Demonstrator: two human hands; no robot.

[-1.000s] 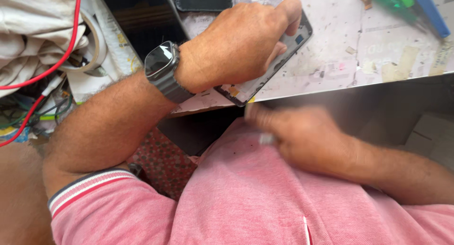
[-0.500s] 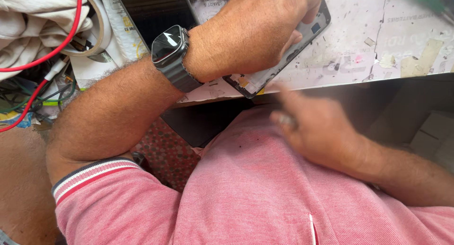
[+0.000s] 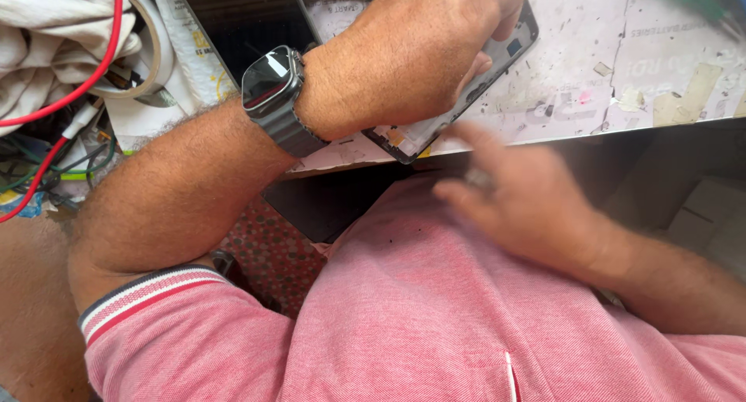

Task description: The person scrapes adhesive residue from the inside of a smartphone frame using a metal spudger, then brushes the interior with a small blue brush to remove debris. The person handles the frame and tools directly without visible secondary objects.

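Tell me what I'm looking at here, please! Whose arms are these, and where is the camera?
The camera sits on a person's head and looks down, so you see their own arms and pink shirt. No machine here, just two bare hands. The left hand, with a dark wristwatch, presses down on an opened phone, a flat dark frame lying at the edge of a scratched white worktable. The right hand is below the table edge, in front of the shirt; it looks blurry and I cannot tell whether it holds anything. On the left lie a red cable, a roll of tape and some cloth.
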